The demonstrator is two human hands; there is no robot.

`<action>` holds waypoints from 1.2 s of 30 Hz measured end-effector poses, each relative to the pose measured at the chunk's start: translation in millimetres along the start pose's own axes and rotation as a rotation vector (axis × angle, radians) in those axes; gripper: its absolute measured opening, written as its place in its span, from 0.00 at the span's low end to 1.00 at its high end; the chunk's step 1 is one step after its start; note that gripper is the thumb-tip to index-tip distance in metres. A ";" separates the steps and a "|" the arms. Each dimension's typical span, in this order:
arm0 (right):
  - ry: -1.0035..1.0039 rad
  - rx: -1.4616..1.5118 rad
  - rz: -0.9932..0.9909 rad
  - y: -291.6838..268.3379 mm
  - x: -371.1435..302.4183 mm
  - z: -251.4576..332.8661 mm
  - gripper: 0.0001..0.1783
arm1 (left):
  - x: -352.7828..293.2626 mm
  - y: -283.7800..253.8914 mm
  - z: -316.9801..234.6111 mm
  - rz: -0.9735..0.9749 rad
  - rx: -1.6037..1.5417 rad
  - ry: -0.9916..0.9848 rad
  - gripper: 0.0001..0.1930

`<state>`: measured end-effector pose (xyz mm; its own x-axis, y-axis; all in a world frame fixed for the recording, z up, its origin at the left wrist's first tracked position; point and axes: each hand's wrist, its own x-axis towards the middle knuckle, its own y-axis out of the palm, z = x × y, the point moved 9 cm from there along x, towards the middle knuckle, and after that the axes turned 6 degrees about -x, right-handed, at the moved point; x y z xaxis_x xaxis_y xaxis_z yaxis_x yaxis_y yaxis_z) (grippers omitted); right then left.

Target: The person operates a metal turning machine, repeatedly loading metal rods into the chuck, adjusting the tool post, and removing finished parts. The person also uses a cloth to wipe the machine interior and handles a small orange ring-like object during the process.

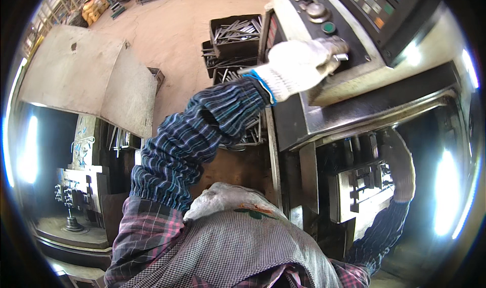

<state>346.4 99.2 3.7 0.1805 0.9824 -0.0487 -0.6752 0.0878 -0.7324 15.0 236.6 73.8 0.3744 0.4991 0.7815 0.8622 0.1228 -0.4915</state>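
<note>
We cannot tell whether our left hand [302,67] or right hand [401,162] grips; the short silver metal stub [342,57] seems rigid, pinchable endwise.

You're pretty clearly in a machine shop: button-covered control panel [354,39], hefty machines [349,118] on both sides of you, and dark bins [237,49] full of metal rods [243,31] on the floor [174,30].
</note>
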 end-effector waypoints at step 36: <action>-0.861 0.066 1.684 733.5 -237.7 477.8 0.23 | -600.1 -545.2 -67.4 -1.713 -0.030 -0.736 0.27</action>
<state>-533.5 8.9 -197.5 -0.9505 -0.1589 -0.2669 0.2309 -0.9361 -0.2653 -656.8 -187.7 -101.3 -0.9948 0.0891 0.0494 0.1014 0.8197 0.5637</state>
